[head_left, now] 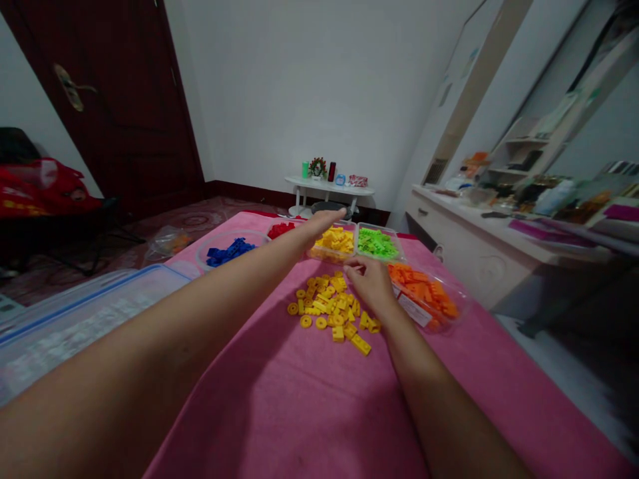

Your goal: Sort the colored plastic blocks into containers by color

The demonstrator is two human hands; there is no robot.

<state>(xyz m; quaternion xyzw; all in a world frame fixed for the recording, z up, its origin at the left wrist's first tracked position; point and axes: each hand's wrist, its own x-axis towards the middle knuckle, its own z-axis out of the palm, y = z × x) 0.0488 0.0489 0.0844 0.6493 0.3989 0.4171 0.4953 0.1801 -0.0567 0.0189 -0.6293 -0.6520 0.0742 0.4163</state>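
My left hand [325, 220] reaches far forward with its fingers stretched out flat, above the near edge of a clear tub of yellow bricks [335, 242]. It holds nothing. My right hand [368, 279] rests on the pink cloth at the right edge of a loose pile of yellow bricks and round pieces [330, 307]. Its fingers are curled together at the pile; whether a piece is pinched in them is hidden.
More clear tubs hold green bricks [378, 243], orange bricks [424, 294], red bricks [280, 229] and blue bricks [228, 252]. A large lidded plastic box [70, 319] lies at the left. A white dresser [469, 246] stands at the right, and a small white table [328, 188] beyond.
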